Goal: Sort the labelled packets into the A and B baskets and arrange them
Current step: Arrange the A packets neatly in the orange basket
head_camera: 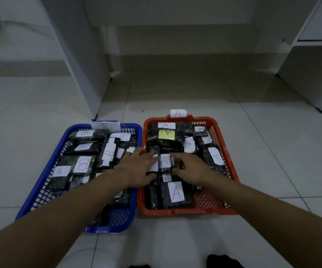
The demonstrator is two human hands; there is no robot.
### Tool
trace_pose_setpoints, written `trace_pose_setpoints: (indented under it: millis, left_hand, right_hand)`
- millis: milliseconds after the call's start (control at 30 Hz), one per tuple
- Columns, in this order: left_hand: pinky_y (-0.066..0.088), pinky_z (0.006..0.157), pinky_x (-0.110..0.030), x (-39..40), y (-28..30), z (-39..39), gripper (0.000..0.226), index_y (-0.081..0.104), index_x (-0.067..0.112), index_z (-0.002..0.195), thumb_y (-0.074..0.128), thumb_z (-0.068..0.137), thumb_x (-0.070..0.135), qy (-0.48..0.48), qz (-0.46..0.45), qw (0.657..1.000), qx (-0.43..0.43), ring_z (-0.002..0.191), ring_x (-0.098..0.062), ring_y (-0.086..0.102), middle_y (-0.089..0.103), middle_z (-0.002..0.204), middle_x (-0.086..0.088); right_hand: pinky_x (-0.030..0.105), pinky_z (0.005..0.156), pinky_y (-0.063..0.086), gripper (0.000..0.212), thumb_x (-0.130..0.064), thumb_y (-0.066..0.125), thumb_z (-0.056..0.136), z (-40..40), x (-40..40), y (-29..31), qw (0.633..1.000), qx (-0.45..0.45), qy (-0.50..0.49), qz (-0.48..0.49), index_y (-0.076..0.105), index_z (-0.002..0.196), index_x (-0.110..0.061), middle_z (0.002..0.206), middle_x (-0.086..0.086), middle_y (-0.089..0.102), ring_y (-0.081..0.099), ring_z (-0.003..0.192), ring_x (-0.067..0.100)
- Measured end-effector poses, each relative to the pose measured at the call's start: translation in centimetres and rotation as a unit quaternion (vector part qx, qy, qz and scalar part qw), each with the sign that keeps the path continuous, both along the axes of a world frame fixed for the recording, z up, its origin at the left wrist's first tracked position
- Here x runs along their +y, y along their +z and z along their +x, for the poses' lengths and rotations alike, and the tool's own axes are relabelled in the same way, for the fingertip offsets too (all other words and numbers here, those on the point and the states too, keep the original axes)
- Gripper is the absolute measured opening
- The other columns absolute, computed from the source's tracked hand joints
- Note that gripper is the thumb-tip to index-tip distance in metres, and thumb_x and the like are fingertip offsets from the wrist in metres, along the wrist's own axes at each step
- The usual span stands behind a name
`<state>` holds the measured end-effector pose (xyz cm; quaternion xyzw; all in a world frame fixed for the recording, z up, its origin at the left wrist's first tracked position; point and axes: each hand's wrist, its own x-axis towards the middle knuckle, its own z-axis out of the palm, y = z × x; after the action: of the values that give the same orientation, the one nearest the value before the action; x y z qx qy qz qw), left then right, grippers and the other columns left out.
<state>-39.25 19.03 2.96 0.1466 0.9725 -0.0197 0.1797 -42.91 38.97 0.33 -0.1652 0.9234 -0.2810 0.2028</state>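
Both hands work in the middle of the red plastic mesh basket marked A (226,157), at centre right of the frame. The left hand (139,169) lies flat with straight fingers pressing on dark packets, while the right hand (190,169) curls its fingers around the edge of a small dark packet with a white A label (165,160) — it seems to be squaring that packet into line. The blue plastic mesh basket marked B (40,192), at centre left, already holds its B-labelled packets. To do this step well, keep the flat hand steadying the neighbours, slide rather than lift, and leave each label facing up — gaps remain at the basket's lower right.
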Motion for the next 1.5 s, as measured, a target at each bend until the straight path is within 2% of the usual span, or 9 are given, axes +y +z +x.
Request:
trace_pose_setpoints:
  millis: [133,300,433,633,800,967,1167,1367,1500]
  left_hand:
    - [0.026,0.113,-0.048,0.4,0.4,-0.3,0.066,0.028,0.027,0.151,0.049,0.093,0.052,-0.002,0.030,0.999,0.032,0.143,-0.022,0.017,0.025,0.158,0.003]
    - [0.022,0.112,-0.045,2.3,0.9,0.0,0.066,0.040,0.031,0.145,0.052,0.088,0.062,-0.060,0.061,0.996,0.020,0.140,-0.018,0.019,0.039,0.148,0.005]
    - [0.021,0.109,-0.042,4.2,0.5,0.7,0.072,0.039,0.037,0.145,0.060,0.082,0.065,-0.091,0.057,0.993,-0.040,0.135,-0.018,0.022,0.045,0.143,0.009]
    - [0.027,0.106,-0.039,4.3,-0.1,1.3,0.071,0.032,0.050,0.144,0.069,0.084,0.045,-0.049,0.067,0.994,-0.065,0.126,-0.026,0.028,0.035,0.135,-0.001]
    - [0.029,0.100,-0.040,3.4,-1.1,0.9,0.067,0.030,0.062,0.137,0.067,0.086,0.038,-0.050,0.076,0.993,-0.072,0.122,-0.025,0.027,0.038,0.136,0.001]
    - [0.024,0.105,-0.044,3.0,-1.2,0.4,0.060,0.032,0.054,0.142,0.060,0.090,0.039,-0.072,0.076,0.992,-0.067,0.127,-0.021,0.024,0.045,0.139,0.007]
    - [0.020,0.110,-0.043,2.2,-0.1,0.2,0.059,0.036,0.031,0.147,0.058,0.093,0.038,-0.051,0.085,0.995,0.024,0.137,-0.018,0.019,0.043,0.145,0.008]
    - [0.020,0.109,-0.044,1.3,-0.3,0.2,0.052,0.041,0.031,0.145,0.050,0.095,0.044,-0.055,0.039,0.997,0.035,0.141,-0.022,0.014,0.038,0.150,0.011]
    - [0.019,0.110,-0.045,1.5,-0.5,0.4,0.057,0.040,0.030,0.145,0.051,0.093,0.052,-0.053,0.033,0.997,0.033,0.142,-0.024,0.012,0.038,0.150,0.010]
  right_hand:
    - [0.043,0.108,0.032,0.063,-0.038,0.069,0.083,0.3,2.8,2.4,0.949,0.236,-0.072,0.195,0.043,0.140,-0.028,0.145,0.002,0.042,0.032,0.134,0.026]
    - [0.053,0.114,0.025,0.110,-0.041,0.079,0.073,-0.7,5.6,3.5,0.938,0.050,-0.019,0.342,0.008,0.155,-0.025,0.157,0.012,0.022,0.018,0.144,0.034]
    - [0.054,0.110,0.039,0.123,-0.027,0.082,0.075,-1.1,6.1,2.8,0.953,0.026,0.007,0.302,-0.010,0.156,-0.033,0.165,0.011,-0.001,0.022,0.147,0.037]
    - [0.043,0.093,0.054,0.101,-0.022,0.087,0.067,-2.2,6.1,5.3,0.973,0.049,0.017,0.225,0.023,0.145,-0.025,0.141,0.006,0.047,0.055,0.118,0.025]
    - [0.048,0.105,0.045,0.117,-0.029,0.091,0.061,-2.2,5.1,4.4,0.963,-0.002,0.058,0.262,0.017,0.151,-0.024,0.152,0.007,0.034,0.041,0.133,0.030]
    - [0.047,0.103,0.046,0.119,-0.032,0.090,0.061,-2.3,5.7,3.9,0.968,-0.008,0.043,0.247,0.010,0.149,-0.025,0.150,0.009,0.034,0.041,0.131,0.030]
    - [0.057,0.118,0.018,0.131,-0.060,0.086,0.057,-0.1,5.5,2.6,0.932,0.124,0.109,0.322,0.004,0.153,-0.022,0.157,0.003,0.019,0.018,0.145,0.029]
    - [0.048,0.107,0.038,0.111,-0.046,0.087,0.052,-1.7,4.5,4.1,0.976,0.093,0.146,0.134,0.019,0.139,-0.037,0.134,-0.001,0.038,0.034,0.124,0.020]
    - [0.043,0.102,0.043,0.105,-0.034,0.089,0.057,-1.7,2.4,3.9,0.977,0.030,0.174,0.122,0.023,0.139,-0.038,0.126,-0.001,0.037,0.040,0.120,0.021]
